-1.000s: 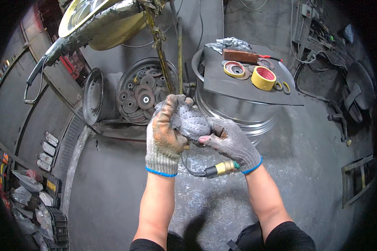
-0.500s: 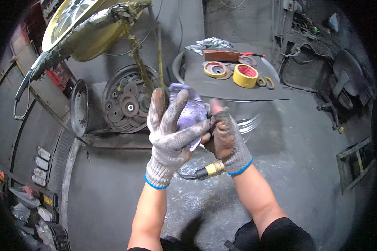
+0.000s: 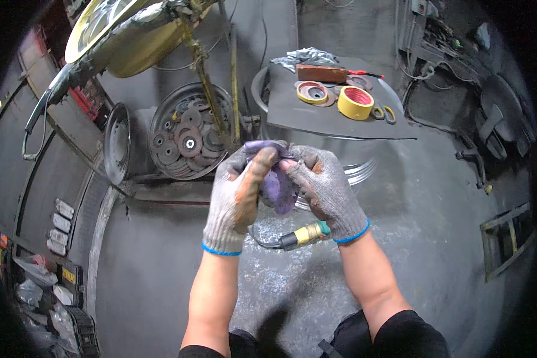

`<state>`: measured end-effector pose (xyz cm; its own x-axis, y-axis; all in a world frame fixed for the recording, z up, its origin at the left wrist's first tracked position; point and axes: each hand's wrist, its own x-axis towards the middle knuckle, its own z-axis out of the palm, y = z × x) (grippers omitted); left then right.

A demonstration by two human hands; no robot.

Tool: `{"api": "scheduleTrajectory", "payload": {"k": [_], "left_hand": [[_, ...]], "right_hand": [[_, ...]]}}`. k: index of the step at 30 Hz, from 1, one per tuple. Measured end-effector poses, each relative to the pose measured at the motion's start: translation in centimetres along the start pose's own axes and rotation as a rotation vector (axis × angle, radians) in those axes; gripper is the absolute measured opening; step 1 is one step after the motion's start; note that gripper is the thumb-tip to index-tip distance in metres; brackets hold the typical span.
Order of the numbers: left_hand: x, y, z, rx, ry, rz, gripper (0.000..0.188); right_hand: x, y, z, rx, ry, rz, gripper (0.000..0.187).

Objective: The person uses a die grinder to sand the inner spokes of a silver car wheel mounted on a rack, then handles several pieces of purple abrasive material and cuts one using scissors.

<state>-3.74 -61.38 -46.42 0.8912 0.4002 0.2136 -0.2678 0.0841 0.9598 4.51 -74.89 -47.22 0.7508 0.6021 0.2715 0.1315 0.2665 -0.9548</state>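
Observation:
A limp purple sheet (image 3: 279, 192) with dark specks hangs folded between my two hands; its exact kind does not show clearly. My left hand (image 3: 235, 194), in a dirty grey knit glove with a blue cuff, pinches the sheet's upper left part between thumb and fingers. My right hand (image 3: 331, 190), gloved alike, grips the upper right edge, with a bare thumb tip poking out. Both sets of fingers almost meet at the top of the sheet. Below them on the floor lies a yellow and green power tool (image 3: 307, 234) with a black cable end, partly hidden by my right hand.
Ahead, a round grey table (image 3: 298, 122) bears yellow tape rolls (image 3: 355, 103), scissors (image 3: 385, 113), a reddish-brown block (image 3: 322, 74) and discs. Worn discs fill a wheel rim (image 3: 161, 168) at left, under a yellow-shaded lamp (image 3: 143, 56). A metal frame (image 3: 507, 241) stands at right.
My left hand has turned from fingers spread over the purple sheet to a pinch at its top. My right hand has rotated inward, and the sheet now hangs lower between both hands.

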Motion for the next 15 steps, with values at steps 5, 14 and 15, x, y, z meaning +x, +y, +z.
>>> {"api": "scheduleTrajectory", "payload": {"k": [5, 14, 15], "left_hand": [[1.9, -2.4, -1.5, -0.413, 0.197, 0.201, 0.03], [2.0, -4.1, -2.5, -0.176, 0.364, 0.294, 0.025], [2.2, -4.3, -2.5, -0.285, 0.341, 0.29, 0.025]], "right_hand": [[-1.0, -0.2, 2.1, 0.033, -0.134, 0.215, 0.02], [-0.3, 2.1, 1.8, -0.182, -0.098, 0.099, 0.03], [-0.3, 2.1, 1.8, -0.198, -0.095, 0.119, 0.031]]}}
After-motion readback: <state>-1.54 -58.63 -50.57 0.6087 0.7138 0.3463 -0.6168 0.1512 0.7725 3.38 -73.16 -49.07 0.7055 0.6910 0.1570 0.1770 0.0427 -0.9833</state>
